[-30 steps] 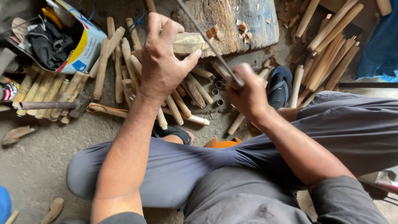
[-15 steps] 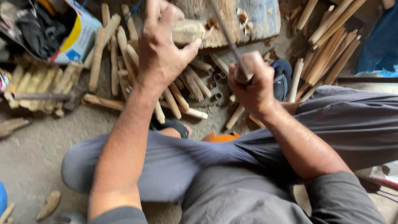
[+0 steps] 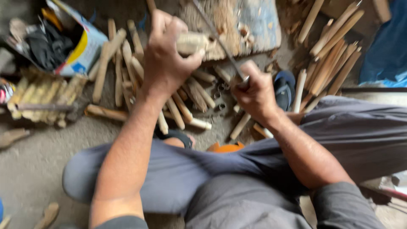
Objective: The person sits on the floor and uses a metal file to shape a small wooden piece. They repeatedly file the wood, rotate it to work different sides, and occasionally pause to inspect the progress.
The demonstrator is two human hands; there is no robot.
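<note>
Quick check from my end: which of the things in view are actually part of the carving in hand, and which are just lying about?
In use:
left hand gripping the short wooden piece
right hand gripping the long blade
worn wooden block under the work

Lying about:
loose wooden sticks on the floor
stick bundle at the right
open box of dark items
blue sandal
</note>
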